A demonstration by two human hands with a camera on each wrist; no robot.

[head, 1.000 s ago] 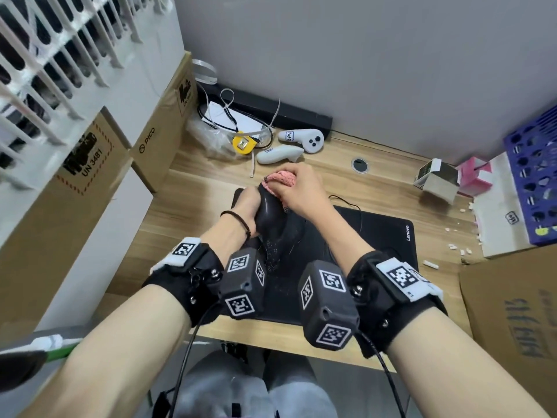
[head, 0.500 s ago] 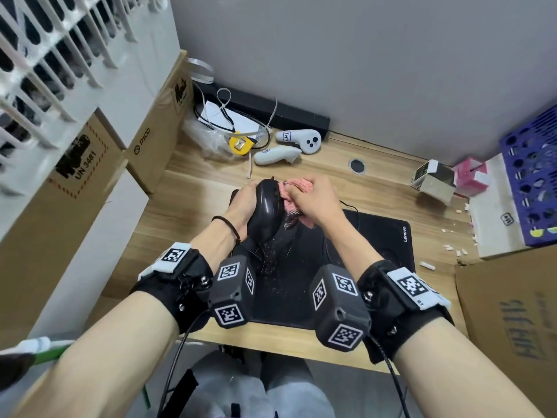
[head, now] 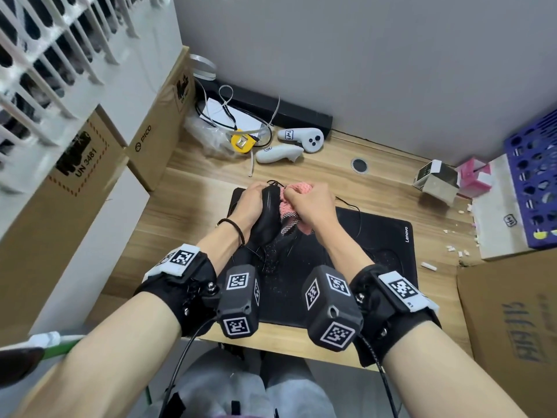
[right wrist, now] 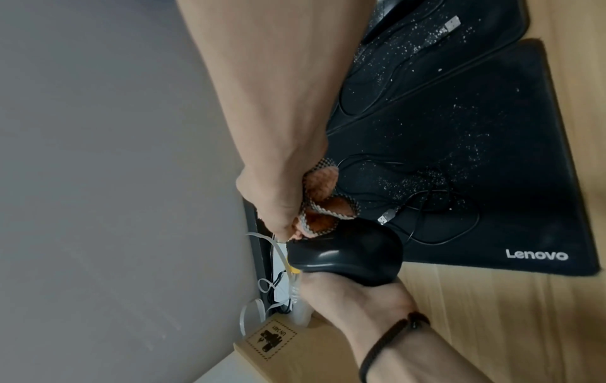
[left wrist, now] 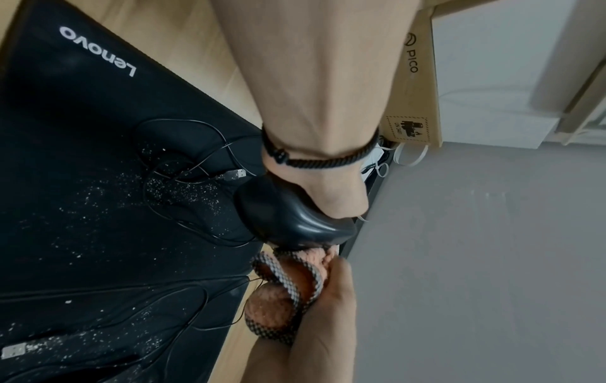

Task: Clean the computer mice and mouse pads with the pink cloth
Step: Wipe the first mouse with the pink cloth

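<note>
Here the wooden counter (head: 193, 200) carries two black mouse pads: the larger Lenovo mouse pad (head: 388, 236) and a second mouse pad (right wrist: 436, 51) overlapping it on the near side, both speckled with white crumbs. Two thin cables with USB plugs lie looped on them, so I count two wired mice, though only one is plainly in view; the other's body is mostly hidden.

The black mouse (head: 266, 218) is lifted off the pads, above their far left corner. The left hand (head: 250, 203) is wrapped around it from the left side, fingers curled over its shell. It looks like a light, rigid, smooth plastic shell, likely a bit slippery, so the sides are the sound place to grip, leaving the top and buttons free for wiping; its trailing cable could snag.

The right hand (head: 310, 206) is closed around the single pink cloth (head: 297, 188), bunched in its fingers and pressed against the mouse's right flank. The cloth is soft and limp, with a checked border (left wrist: 288, 274); it should be balled up in the palm so a firm pad meets the plastic.

Beyond the pads lie two white controllers (head: 301, 138).
</note>
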